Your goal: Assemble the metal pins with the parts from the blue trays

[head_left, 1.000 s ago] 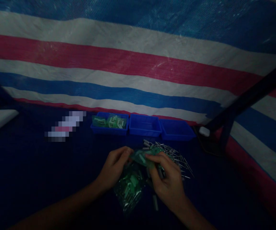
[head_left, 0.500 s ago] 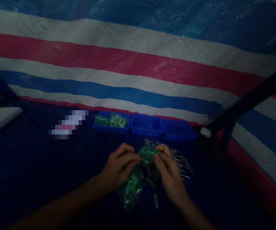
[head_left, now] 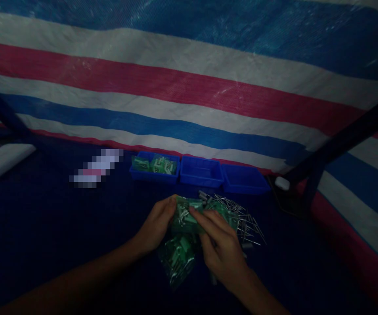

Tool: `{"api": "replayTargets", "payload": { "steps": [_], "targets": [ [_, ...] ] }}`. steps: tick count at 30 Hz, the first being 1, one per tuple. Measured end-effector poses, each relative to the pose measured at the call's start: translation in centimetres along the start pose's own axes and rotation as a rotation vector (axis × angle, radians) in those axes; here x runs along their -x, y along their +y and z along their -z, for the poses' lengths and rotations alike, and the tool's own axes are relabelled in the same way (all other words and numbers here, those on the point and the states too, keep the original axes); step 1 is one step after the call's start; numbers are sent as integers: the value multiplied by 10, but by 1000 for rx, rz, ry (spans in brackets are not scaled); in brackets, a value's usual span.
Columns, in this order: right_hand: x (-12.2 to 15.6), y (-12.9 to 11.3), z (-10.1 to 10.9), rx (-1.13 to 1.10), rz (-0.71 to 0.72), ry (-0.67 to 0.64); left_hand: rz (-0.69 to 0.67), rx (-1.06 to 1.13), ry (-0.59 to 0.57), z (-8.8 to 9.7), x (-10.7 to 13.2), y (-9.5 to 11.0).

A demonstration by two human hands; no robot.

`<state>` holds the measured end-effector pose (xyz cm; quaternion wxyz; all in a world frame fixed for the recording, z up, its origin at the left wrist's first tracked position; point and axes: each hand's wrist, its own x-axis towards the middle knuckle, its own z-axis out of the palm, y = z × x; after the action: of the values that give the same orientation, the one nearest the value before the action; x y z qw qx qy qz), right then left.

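Observation:
A green see-through plastic bag [head_left: 187,221] with small pale pieces in it hangs between my hands. My left hand [head_left: 158,223] grips its left edge, thumb and fingers closed. My right hand [head_left: 223,245] is on the bag's right side, its index finger laid over the front and the thumb lower down. More green plastic [head_left: 220,208] shows behind my right hand; whether it belongs to the same bag I cannot tell. Just below, a second green bag [head_left: 178,260] full of small pieces lies on the dark blue table. Thin metal rods [head_left: 249,223] are heaped beyond my right hand.
Along the back stand a blue bin [head_left: 154,175] with several green bags, a middle blue bin [head_left: 202,180] and a right blue bin [head_left: 246,186]. A white object [head_left: 5,162] lies far left, a small white item [head_left: 282,183] at right. Striped sheeting [head_left: 189,83] rises behind.
The bag in my hands has shifted left and spread wider. My left hand has turned to its left edge, and my right hand's fingers now reach across its front.

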<state>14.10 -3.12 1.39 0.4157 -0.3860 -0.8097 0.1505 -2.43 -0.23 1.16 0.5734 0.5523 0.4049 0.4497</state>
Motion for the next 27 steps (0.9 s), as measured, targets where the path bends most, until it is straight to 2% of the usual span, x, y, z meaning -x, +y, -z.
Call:
{"api": "replayTargets", "payload": {
  "steps": [4,7,11,14,16,18,21,27],
  "targets": [
    [0,-1,1,-9,-5,-8,-70,-107,-19,0,-3,-2],
    [0,-1,0,2,-77,-12,-172,-269,60,2,-4,-5],
    [-1,-1,1,39,-171,50,-419,-503,130,5,-2,-6],
    [-3,-3,3,48,-202,119,-607,-677,94,5,1,-5],
    [-4,-5,4,63,-212,193,-667,-786,33,5,3,-7],
    [-5,-7,4,73,-211,247,-678,-860,-30,5,4,-10],
    [-6,-7,3,54,-185,217,-627,-869,-80,4,5,-11],
    [-5,3,-1,66,-125,169,-391,-551,-154,3,-2,-6]
  ]
}}
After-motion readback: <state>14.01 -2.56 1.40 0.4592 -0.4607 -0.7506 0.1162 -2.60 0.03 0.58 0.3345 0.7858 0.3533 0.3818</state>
